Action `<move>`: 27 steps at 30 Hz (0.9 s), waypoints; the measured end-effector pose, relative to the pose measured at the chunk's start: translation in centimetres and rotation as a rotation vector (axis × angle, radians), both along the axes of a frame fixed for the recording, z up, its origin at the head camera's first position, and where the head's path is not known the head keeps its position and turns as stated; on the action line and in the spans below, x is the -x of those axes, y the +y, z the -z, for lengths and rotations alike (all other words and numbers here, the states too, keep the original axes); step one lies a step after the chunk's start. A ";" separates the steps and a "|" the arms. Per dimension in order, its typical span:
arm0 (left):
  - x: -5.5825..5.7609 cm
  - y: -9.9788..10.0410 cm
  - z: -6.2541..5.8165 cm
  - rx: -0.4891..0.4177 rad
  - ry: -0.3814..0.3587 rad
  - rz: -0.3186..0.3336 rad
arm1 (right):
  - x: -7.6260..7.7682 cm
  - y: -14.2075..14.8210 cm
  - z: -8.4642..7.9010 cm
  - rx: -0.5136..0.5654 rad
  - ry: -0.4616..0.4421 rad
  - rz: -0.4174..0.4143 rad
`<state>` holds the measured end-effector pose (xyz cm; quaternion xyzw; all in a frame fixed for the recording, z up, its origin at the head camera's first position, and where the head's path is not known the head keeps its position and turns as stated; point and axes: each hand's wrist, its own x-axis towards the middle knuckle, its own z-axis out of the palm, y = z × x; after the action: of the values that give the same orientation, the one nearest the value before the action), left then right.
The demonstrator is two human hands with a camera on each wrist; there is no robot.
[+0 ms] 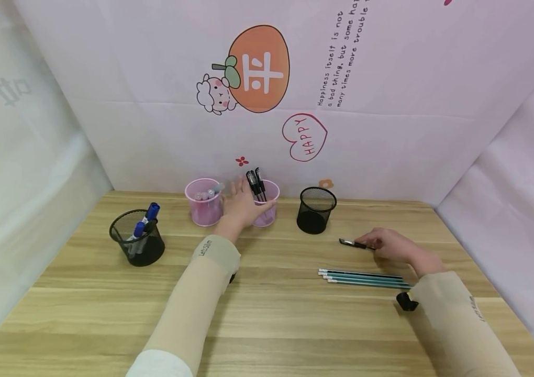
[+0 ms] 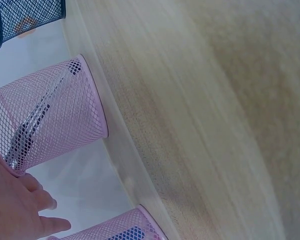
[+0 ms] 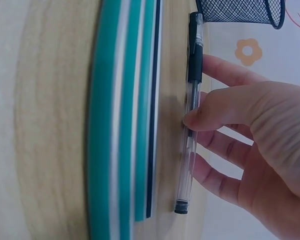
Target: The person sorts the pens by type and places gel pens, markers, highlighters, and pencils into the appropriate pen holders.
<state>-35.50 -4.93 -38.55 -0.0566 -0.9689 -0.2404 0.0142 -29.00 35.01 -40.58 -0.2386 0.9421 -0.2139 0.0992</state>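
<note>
My right hand (image 1: 391, 245) pinches a black-and-clear gel pen (image 3: 195, 65) between thumb and fingers, low over the table. Beside it lie several pencils (image 1: 363, 277), teal and dark, in a row with white ends toward the left. At the back, my left hand (image 1: 242, 207) is spread at the rim of a pink mesh pen cup (image 2: 65, 110), its fingers fairly straight. Several black gel pens (image 1: 254, 183) stand in that cup, caps up. How firmly the left hand touches the cup cannot be seen.
Left of that cup stands another pink mesh cup (image 1: 204, 209) with light-coloured pens. A black mesh cup (image 1: 140, 246) with blue and black markers sits farther left. Another black mesh cup (image 1: 315, 209) is right of centre. A printed white cloth (image 1: 389, 152) hangs behind the wooden table (image 1: 286, 335).
</note>
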 end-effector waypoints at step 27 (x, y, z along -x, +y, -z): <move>0.0 0.0 0.2 0.017 0.019 -0.003 | 0.0 0.3 -1.6 -0.017 0.000 0.050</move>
<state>-35.52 -4.92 -38.73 -0.0574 -0.9708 -0.2315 0.0234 -28.98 35.30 -38.96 -0.2141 0.9495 -0.2083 0.0957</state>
